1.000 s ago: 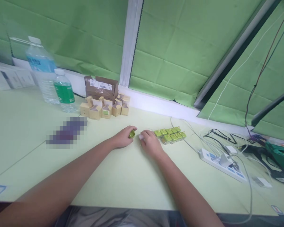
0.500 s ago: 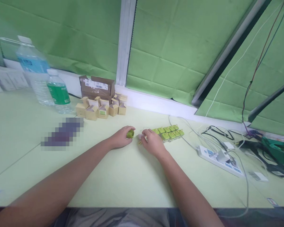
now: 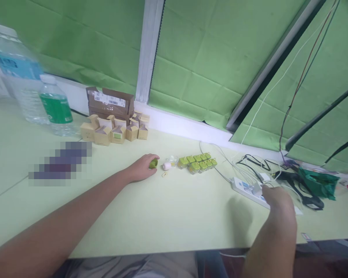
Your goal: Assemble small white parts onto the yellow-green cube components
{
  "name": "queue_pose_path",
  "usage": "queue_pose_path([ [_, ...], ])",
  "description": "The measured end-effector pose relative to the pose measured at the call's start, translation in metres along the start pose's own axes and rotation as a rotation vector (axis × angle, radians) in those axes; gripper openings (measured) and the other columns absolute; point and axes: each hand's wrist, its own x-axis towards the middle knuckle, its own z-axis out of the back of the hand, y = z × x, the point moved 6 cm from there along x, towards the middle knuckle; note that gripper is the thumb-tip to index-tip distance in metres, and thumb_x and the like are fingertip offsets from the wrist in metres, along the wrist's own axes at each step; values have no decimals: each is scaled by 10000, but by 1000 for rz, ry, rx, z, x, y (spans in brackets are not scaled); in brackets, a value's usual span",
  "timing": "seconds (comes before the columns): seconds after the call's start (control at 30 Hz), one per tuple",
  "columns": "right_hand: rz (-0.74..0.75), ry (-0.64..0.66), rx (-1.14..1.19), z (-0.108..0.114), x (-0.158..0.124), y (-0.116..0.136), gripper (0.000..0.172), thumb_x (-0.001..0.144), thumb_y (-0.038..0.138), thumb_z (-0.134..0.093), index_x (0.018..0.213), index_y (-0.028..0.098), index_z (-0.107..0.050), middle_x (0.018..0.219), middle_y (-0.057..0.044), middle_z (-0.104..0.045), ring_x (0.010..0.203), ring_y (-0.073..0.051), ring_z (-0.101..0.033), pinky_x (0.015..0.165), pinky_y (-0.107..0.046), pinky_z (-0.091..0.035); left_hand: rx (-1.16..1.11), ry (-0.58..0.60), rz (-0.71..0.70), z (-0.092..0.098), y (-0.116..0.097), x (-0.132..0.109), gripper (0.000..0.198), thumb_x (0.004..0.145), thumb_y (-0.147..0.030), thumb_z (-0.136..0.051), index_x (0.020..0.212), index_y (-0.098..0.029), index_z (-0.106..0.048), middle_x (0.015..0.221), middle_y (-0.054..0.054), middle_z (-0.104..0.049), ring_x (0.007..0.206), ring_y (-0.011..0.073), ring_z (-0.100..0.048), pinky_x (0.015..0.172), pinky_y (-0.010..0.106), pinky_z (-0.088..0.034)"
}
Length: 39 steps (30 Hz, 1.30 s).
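Note:
My left hand rests on the table with its fingers closed around a small green cap. Just right of it lie a pinkish-white cylindrical piece, a clear plastic cup-like piece and a small yellow loop. Beyond these stand several small clear containers with green lids, in two rows. Over at the right, my right hand is held above the white power strip, its fingers mostly hidden and blurred; whether it holds anything does not show.
Several opened small cardboard boxes stand before a brown carton. Two water bottles, one with a green label, are at the left, near a pixelated dark patch. Cables, a black device and a green bag crowd the right.
My right hand has let go of the pinkish-white piece and swung right to above the power strip. My left hand keeps the green cap. The view has turned slightly right.

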Motion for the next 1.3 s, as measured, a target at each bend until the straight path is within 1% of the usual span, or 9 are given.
queue_pose_path([
  [0.03,-85,52,-20,-8,14,-14,443,884,365,-506,993,9,-747,926,-292,-713,900,-393,-704,702,-413,-516,-2,-7,-2,0,1,0,507,791,-370,-596,1271,-206,-585,1302,109,-610,1242,312,-555,1070,434,-455],
  [0.1,-109,160,0,-30,29,-22,457,861,321,-530,1105,-18,-715,1026,-302,-703,999,-389,-692,764,-405,-532,-5,-13,-7,0,2,1,502,794,-367,-597,1268,-202,-585,1300,112,-612,1242,313,-552,1077,436,-447],
  [0.23,-110,-5,92,-59,35,-20,502,888,378,-516,1179,1,-674,1127,-300,-680,1099,-384,-658,885,-401,-515,7,13,-4,-2,3,0,502,822,-375,-571,1291,-196,-565,1320,115,-595,1257,304,-538,1078,431,-444],
  [0.37,-119,-82,127,-78,41,-24,463,875,395,-569,1124,23,-690,1100,-296,-686,1098,-398,-649,892,-422,-501,17,23,5,-1,2,0,506,827,-384,-562,1292,-186,-565,1320,119,-593,1250,304,-541,1073,438,-448],
  [0.47,-117,-131,160,-79,51,-23,411,872,408,-588,1054,59,-708,1081,-286,-691,1099,-401,-643,890,-436,-491,15,9,1,0,0,0,506,817,-387,-570,1280,-181,-575,1305,121,-604,1240,309,-550,1073,449,-449],
  [0.77,-147,-210,196,-80,59,-16,432,899,429,-525,1120,81,-655,1118,-273,-683,1151,-382,-614,933,-464,-462,19,5,1,1,-1,1,496,820,-377,-572,1276,-182,-578,1311,123,-607,1241,311,-553,1072,460,-451],
  [0.93,-143,-154,210,-74,60,-27,460,883,471,-528,1072,88,-699,1107,-269,-693,1095,-386,-652,899,-455,-491,11,-11,-18,0,0,1,465,816,-376,-589,1243,-193,-604,1272,113,-629,1206,307,-575,1041,450,-474],
  [1.1,-185,-74,186,-73,57,-31,530,824,476,-595,1121,49,-700,1176,-298,-664,1151,-438,-619,925,-470,-505,17,-19,-34,-1,2,2,443,816,-367,-588,1223,-196,-611,1254,110,-634,1201,302,-575,1045,447,-469],
  [1.3,-188,-169,253,-61,54,-25,557,888,433,-524,1218,-3,-632,1161,-309,-663,1202,-414,-600,1027,-463,-468,35,13,-9,-1,1,2,460,834,-376,-561,1252,-184,-584,1291,119,-610,1228,303,-553,1062,449,-453],
])
